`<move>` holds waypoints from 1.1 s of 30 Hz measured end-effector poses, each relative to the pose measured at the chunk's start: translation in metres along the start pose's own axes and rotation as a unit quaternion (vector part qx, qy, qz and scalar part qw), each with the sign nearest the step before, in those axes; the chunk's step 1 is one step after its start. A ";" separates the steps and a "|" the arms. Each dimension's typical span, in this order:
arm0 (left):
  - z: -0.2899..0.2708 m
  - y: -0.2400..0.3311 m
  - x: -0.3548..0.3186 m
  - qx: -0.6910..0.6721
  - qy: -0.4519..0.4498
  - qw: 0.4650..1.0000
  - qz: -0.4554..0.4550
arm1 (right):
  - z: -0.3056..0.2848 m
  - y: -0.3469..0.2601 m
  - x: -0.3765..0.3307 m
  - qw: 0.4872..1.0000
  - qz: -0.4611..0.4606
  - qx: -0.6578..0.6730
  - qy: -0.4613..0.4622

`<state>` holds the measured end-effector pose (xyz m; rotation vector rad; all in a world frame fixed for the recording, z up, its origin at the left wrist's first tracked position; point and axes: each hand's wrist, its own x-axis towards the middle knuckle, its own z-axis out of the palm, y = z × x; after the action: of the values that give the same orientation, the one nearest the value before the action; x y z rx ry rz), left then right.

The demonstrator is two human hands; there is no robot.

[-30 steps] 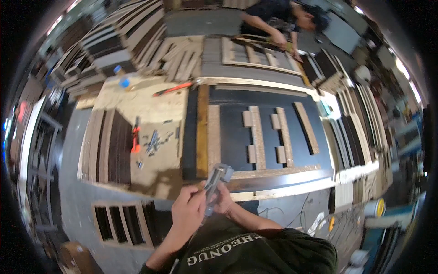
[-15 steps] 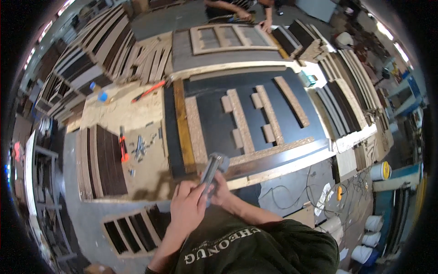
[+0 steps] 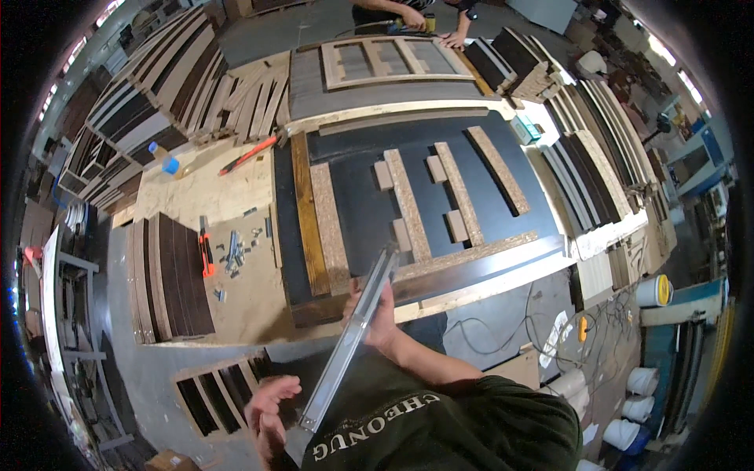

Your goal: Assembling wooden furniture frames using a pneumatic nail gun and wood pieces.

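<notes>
My right hand (image 3: 378, 320) is closed around the upper part of a long, narrow silver metal rail (image 3: 343, 357) with a channel along it. The rail slants from the panel's near edge down toward my shirt; its upper end is blurred, and what my palm holds behind it is hidden. My left hand (image 3: 271, 408) is off the rail, to the left of its lower end, fingers loosely bent and holding nothing. Beyond my right hand lies a dark panel (image 3: 353, 188) with chipboard strips (image 3: 408, 206) and small blocks (image 3: 400, 234) on it.
A red-handled tool (image 3: 206, 253), loose metal pieces (image 3: 233, 251) and a stack of brown boards (image 3: 169, 275) lie at left. Another red-handled tool (image 3: 247, 155) is farther back. Across the bench, a person's hands (image 3: 416, 20) work by a wooden frame (image 3: 334, 63). Cables (image 3: 503, 334) trail right.
The silver piece was short between both hands; now it shows as a long rail reaching toward me. My left hand has let go and moved down and left.
</notes>
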<state>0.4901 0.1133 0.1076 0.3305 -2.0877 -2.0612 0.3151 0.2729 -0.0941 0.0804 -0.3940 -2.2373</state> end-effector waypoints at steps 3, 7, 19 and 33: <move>0.009 -0.006 -0.005 0.032 -0.053 0.998 0.011 | 0.022 0.012 -0.002 0.977 -0.046 -0.136 0.155; 0.025 0.002 0.001 0.059 -0.008 0.998 0.023 | 0.012 0.008 0.000 0.988 -0.044 -0.068 0.129; 0.039 -0.030 0.017 0.124 0.093 0.981 0.114 | 0.056 0.023 -0.002 0.966 -0.051 -0.188 0.172; 0.050 -0.050 0.073 0.104 -0.011 0.989 0.109 | 0.047 0.043 -0.014 0.942 0.012 -0.222 0.250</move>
<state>0.4076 0.1394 0.0555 0.1024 -2.2463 -1.7382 0.3471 0.2698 -0.0370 0.3895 0.3825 -2.1307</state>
